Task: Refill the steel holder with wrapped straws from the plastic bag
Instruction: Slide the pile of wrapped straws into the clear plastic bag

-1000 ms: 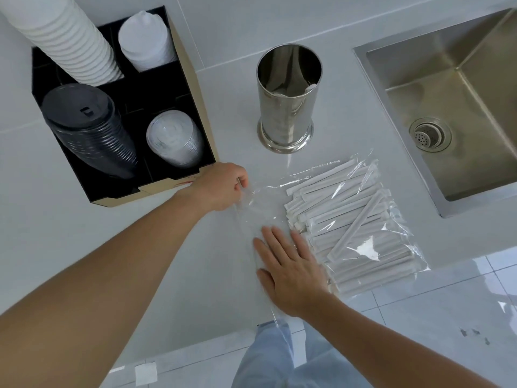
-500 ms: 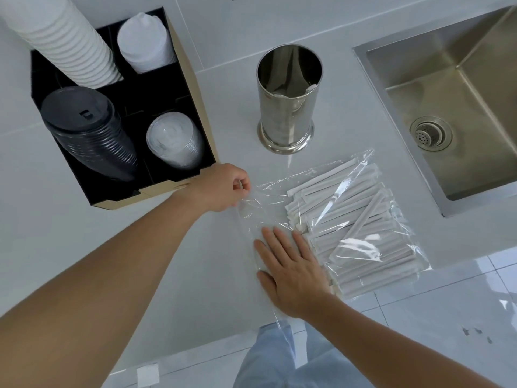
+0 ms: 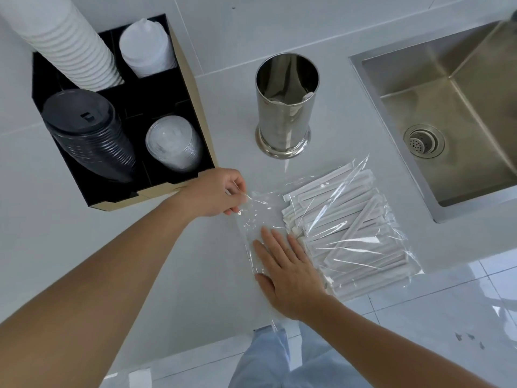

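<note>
A clear plastic bag [image 3: 363, 191] full of white wrapped straws [image 3: 344, 228] lies flat near the front edge of the pale counter. My left hand [image 3: 216, 191] pinches the bag's open left edge between thumb and fingers. My right hand [image 3: 288, 270] lies flat, fingers spread, on the bag's empty left part, pressing it onto the counter. The steel holder [image 3: 285, 107] stands upright behind the bag; a few white straw ends show deep inside it.
A black and tan cup organizer [image 3: 193, 107] stands at the left with stacks of white cups, black lids and clear lids. A steel sink [image 3: 447, 107] is sunk into the counter at the right. The counter's front edge runs just below the bag.
The bag's upper film has lifted slightly at the left edge under my left hand's pinch. My right hand stays pressed flat in the same place.
</note>
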